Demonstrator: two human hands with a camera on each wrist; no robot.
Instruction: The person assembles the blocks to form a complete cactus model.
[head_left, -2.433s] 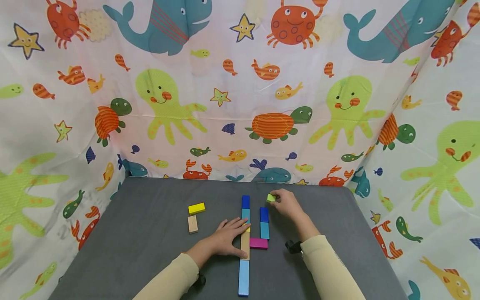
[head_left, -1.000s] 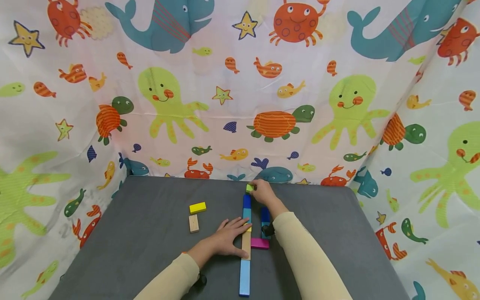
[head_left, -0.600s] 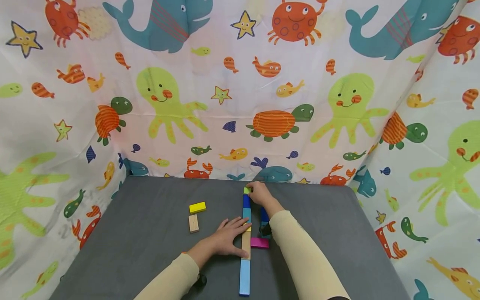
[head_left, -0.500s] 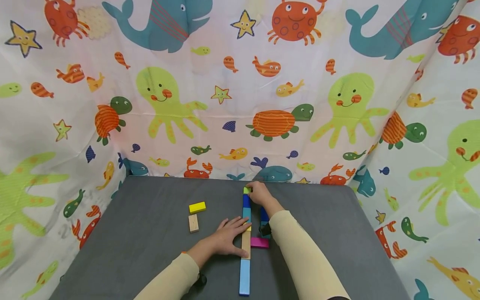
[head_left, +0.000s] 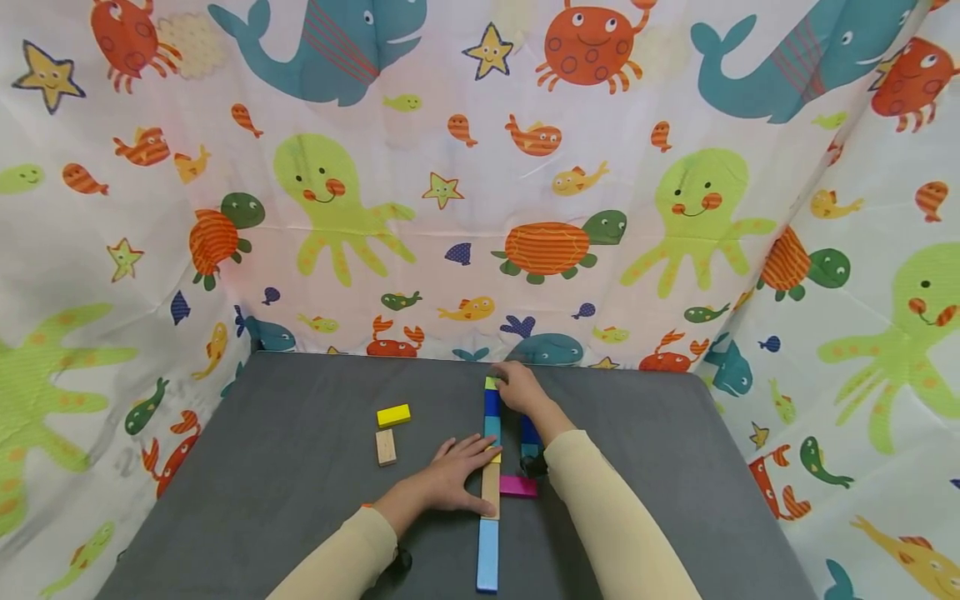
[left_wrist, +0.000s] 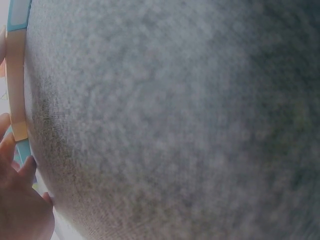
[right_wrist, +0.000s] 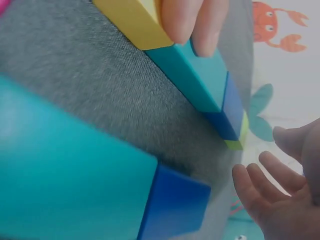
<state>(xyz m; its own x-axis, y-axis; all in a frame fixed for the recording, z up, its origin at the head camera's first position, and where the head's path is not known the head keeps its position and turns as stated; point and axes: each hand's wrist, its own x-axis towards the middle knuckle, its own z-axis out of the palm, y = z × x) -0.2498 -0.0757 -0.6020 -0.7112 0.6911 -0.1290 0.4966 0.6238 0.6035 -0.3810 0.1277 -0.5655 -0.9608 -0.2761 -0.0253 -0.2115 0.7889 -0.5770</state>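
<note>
A straight row of blocks runs away from me on the grey table: light blue, wood, yellow, teal, dark blue, and a small green block at the far end. My left hand lies flat with straight fingers on the wood and yellow blocks. My right hand is beside the green block. In the right wrist view its fingers are loosely spread and clear of the green block.
A second short row lies right of the first: a dark blue block, a teal one under my right arm, and a magenta block laid crosswise. A loose yellow block and a wood block lie to the left. Patterned curtains enclose the table.
My right hand carried the green block from the right to the far end of the long row, set it down and let go. My left hand has stayed put.
</note>
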